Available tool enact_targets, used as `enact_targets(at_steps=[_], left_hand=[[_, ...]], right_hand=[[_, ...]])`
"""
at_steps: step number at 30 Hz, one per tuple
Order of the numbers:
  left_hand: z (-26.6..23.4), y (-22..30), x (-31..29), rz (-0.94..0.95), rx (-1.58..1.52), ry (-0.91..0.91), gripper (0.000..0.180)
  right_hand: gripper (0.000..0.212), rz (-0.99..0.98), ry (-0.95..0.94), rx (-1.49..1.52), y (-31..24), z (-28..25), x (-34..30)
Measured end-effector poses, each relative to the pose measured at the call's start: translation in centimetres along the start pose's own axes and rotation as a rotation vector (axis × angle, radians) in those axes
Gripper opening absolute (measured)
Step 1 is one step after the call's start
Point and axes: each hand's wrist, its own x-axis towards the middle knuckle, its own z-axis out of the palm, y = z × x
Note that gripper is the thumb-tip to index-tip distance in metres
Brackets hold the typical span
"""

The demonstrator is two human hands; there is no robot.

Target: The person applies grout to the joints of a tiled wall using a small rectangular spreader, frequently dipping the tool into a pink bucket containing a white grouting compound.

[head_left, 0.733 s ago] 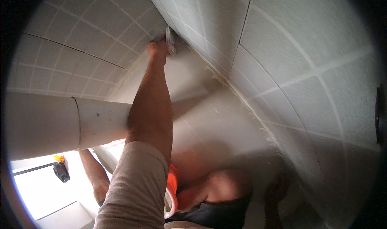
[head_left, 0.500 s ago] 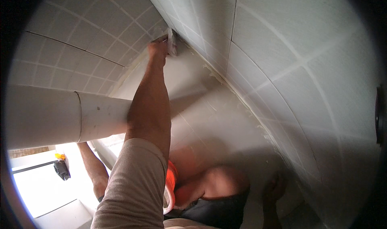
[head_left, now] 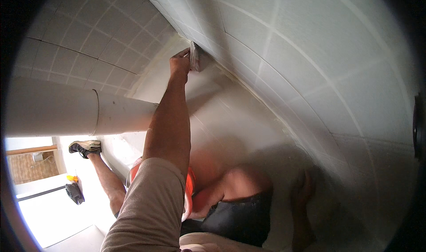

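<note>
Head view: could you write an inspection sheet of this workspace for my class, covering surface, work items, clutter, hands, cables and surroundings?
Surface: pale smooth surface, rough light edging beside the tiled walls.
Work items: flat trowel-like tool.
Clutter: orange item, partly hidden; dark object beside a yellow piece.
Hands: left hand holds the tool; right hand in shadow, contact unclear.
Cables: nothing seen for certain.
Surroundings: white pipe; shoe.

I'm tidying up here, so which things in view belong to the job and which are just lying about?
Belongs to the job:
pale flat tool, held in the left hand
orange container, probably, being close by

Apparently just lying about:
dark bundle
small yellow item beside it
</note>
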Motion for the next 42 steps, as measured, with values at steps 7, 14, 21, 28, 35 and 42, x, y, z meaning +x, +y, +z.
enact_targets(at_steps=[7,14,21,28,35,42], left_hand=[[2.5,-1.2,-4.8,-0.032,-0.198,-0.039,0.024],[4.5,-1.3,-9.5,-0.006,-0.139,-0.082,0.024],[8.1,-0.7,-15.3,-0.029,-0.22,-0.077,0.026],[9.9,-2.1,-20.7,-0.009,-0.077,-0.153,0.025],[6.4,-1.7,-15.5,-0.082,-0.522,-0.083,0.041],[-0.1,-3.7,1.6,0.06,-0.342,0.103,0.039]], right_hand=[[0.04,0.064,-0.048,-0.028,0.3,0.4,0.0],[0.04,-0.05,0.025,0.092,0.0,-0.1,-0.1],[0.043,-0.034,0.019,0.088,0.6,-0.3,0.1],[0.041,-0.145,0.124,0.011,0.2,-0.3,0.1],[0.041,-0.02,0.111,0.146,0.6,-0.1,1.2],[0.044,-0.048,0.044,-0.027,1.2,1.5,1.3]])
